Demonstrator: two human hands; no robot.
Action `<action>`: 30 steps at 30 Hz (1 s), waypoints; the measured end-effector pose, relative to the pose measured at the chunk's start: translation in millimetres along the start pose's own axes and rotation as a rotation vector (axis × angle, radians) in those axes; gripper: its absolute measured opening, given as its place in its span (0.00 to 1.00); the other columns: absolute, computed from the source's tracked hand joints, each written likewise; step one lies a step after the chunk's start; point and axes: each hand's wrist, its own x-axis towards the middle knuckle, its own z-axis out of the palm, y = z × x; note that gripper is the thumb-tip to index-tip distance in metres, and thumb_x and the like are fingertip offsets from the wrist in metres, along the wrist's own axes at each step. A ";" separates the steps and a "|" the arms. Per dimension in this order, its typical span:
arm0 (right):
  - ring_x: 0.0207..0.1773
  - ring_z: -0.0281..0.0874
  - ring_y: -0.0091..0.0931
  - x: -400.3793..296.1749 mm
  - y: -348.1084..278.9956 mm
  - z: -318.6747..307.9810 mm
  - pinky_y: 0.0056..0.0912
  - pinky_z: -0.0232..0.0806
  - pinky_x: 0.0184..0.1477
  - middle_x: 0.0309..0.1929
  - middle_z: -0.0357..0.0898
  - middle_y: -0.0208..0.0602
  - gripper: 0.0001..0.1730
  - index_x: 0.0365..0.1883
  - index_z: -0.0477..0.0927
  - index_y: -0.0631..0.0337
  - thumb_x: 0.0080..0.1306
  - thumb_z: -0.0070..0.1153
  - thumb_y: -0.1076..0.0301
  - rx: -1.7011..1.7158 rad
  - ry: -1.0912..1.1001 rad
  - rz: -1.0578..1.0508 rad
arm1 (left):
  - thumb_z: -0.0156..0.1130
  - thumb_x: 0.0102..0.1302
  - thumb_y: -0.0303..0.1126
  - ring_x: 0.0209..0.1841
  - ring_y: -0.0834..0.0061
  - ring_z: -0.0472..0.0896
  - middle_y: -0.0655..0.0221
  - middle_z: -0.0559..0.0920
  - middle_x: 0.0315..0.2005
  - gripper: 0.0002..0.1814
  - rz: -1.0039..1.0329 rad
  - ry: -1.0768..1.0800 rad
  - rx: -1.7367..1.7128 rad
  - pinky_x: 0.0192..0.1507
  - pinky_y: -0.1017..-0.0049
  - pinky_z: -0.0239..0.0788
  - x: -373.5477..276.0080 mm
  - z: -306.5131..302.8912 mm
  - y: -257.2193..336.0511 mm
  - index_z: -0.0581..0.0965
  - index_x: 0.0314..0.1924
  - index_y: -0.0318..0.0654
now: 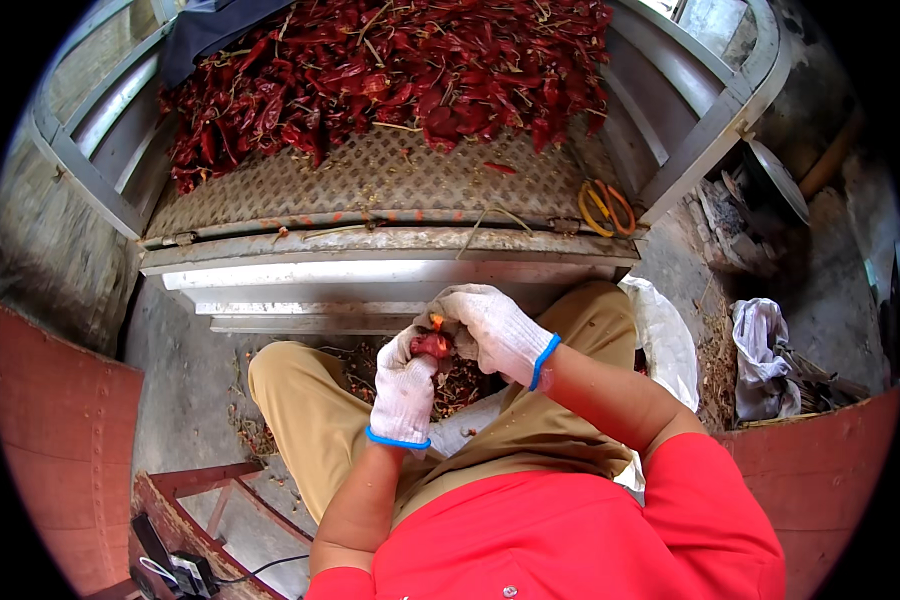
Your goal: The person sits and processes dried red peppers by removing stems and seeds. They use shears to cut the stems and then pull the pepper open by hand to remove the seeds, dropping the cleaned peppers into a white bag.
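My left hand (pixel 405 390), in a white knitted glove with a blue cuff, grips a dark red dried chili pepper (pixel 429 345) between thumb and fingers. My right hand (pixel 487 326), gloved the same way, meets it from the right, its fingertips bent at the pepper's upper end, where an orange bit shows. Whether those fingers pinch part of the pepper is hidden. Beyond my hands a large heap of dried red chilies (pixel 420 67) with pale stems lies on a rusty tread-plate truck bed (pixel 360 172).
The lowered metal tailgate (pixel 390 274) runs just beyond my hands. Yellow and orange straps (pixel 607 208) lie at the bed's right corner. Stems and scraps (pixel 457 390) lie between my legs. A white sack (pixel 664 337) stands right of my knee, a wooden frame (pixel 217 517) at lower left.
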 end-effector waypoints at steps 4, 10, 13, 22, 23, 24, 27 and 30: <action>0.26 0.70 0.15 18.2 11.5 -12.0 0.19 0.63 0.25 0.33 0.82 0.28 0.09 0.43 0.84 0.60 0.72 0.56 0.65 0.063 0.037 -0.082 | 0.48 0.52 0.14 0.30 0.78 0.80 0.69 0.85 0.35 0.23 -0.046 0.014 -0.065 0.33 0.80 0.74 3.4 3.2 -3.0 0.82 0.46 0.32; 0.46 0.83 0.27 15.8 -6.2 -49.8 0.28 0.73 0.50 0.47 0.87 0.38 0.16 0.51 0.84 0.61 0.67 0.57 0.66 -0.772 0.040 -0.461 | 0.49 0.49 0.14 0.25 0.79 0.77 0.63 0.85 0.34 0.22 -0.063 -0.003 -0.316 0.25 0.82 0.68 12.4 -18.4 -2.9 0.80 0.45 0.30; 0.53 0.86 0.34 19.0 -40.0 -76.0 0.33 0.74 0.58 0.49 0.88 0.41 0.18 0.51 0.86 0.59 0.65 0.56 0.64 -1.024 0.103 -0.662 | 0.51 0.48 0.14 0.26 0.75 0.77 0.65 0.81 0.30 0.25 -0.068 -0.093 -0.400 0.31 0.78 0.71 12.4 -14.9 8.4 0.78 0.50 0.29; 0.56 0.81 0.46 106.8 -140.0 -158.6 0.48 0.73 0.57 0.51 0.84 0.50 0.23 0.49 0.86 0.58 0.66 0.55 0.50 -1.358 0.937 -0.249 | 0.61 0.55 0.19 0.32 0.71 0.80 0.65 0.80 0.31 0.20 -0.123 -0.160 -0.392 0.42 0.64 0.81 10.3 -6.1 9.9 0.77 0.50 0.29; 0.56 0.82 0.46 115.3 -144.6 -161.2 0.48 0.74 0.57 0.52 0.85 0.49 0.23 0.49 0.86 0.58 0.66 0.56 0.50 -1.376 0.929 -0.192 | 0.61 0.56 0.22 0.31 0.72 0.78 0.66 0.79 0.30 0.19 -0.135 -0.131 -0.367 0.42 0.63 0.80 9.9 -3.4 12.8 0.77 0.50 0.30; 0.56 0.83 0.46 125.2 -145.5 -164.2 0.49 0.75 0.57 0.52 0.85 0.49 0.23 0.49 0.87 0.59 0.65 0.56 0.50 -1.391 0.913 -0.135 | 0.61 0.58 0.22 0.30 0.73 0.77 0.66 0.79 0.30 0.17 -0.147 -0.144 -0.355 0.40 0.64 0.79 9.3 -4.2 15.2 0.77 0.49 0.31; 0.54 0.83 0.48 144.0 -143.5 -174.0 0.48 0.75 0.57 0.52 0.85 0.50 0.22 0.47 0.88 0.58 0.65 0.57 0.52 -1.317 1.007 -0.136 | 0.62 0.58 0.21 0.29 0.73 0.77 0.66 0.78 0.29 0.16 -0.192 -0.147 -0.328 0.38 0.64 0.78 4.7 -3.1 18.6 0.77 0.47 0.32; 0.51 0.84 0.47 117.8 -139.0 -172.8 0.45 0.75 0.55 0.47 0.86 0.51 0.20 0.44 0.89 0.57 0.62 0.57 0.54 -1.198 0.977 -0.277 | 0.60 0.61 0.18 0.30 0.69 0.80 0.62 0.80 0.34 0.12 -0.154 -0.187 -0.474 0.40 0.64 0.80 8.9 -12.5 11.9 0.77 0.46 0.30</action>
